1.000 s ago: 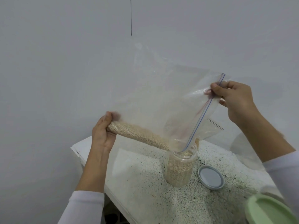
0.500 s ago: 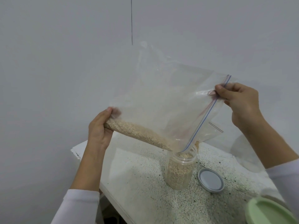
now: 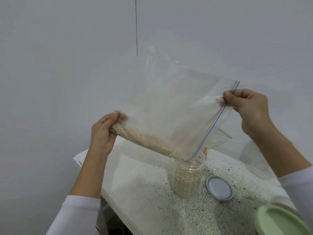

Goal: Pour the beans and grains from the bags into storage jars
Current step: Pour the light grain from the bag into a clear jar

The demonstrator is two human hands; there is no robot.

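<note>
A speckled desk [image 3: 144, 192] carries everything. Above it a clear zip bag [image 3: 177, 102] tilts, its grain [image 3: 145, 141] sliding into the open jar [image 3: 187, 180]. The left hand [image 3: 103, 133] grips the bag's bottom corner; the right hand [image 3: 245, 107] pinches its zip edge. A grey lid [image 3: 219, 187] lies beside the jar.

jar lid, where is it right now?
In the head view the grey lid lies flat on the speckled table, just right of the clear jar and apart from it, with the green lid nearer the camera.
</note>
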